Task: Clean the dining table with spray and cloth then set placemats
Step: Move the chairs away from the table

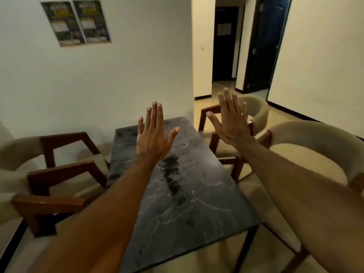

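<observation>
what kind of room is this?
Likely a home or apartment dining area: dark marble-look dining table, upholstered wooden armchairs around it, two posters on the wall, and a hallway with doors beyond.

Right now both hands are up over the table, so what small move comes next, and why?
Probably lower both hands and go fetch the spray and cloth. The left hand and right hand are open and hold nothing, the dark marble table shows smears, and no spray, cloth or placemats are in view.
</observation>
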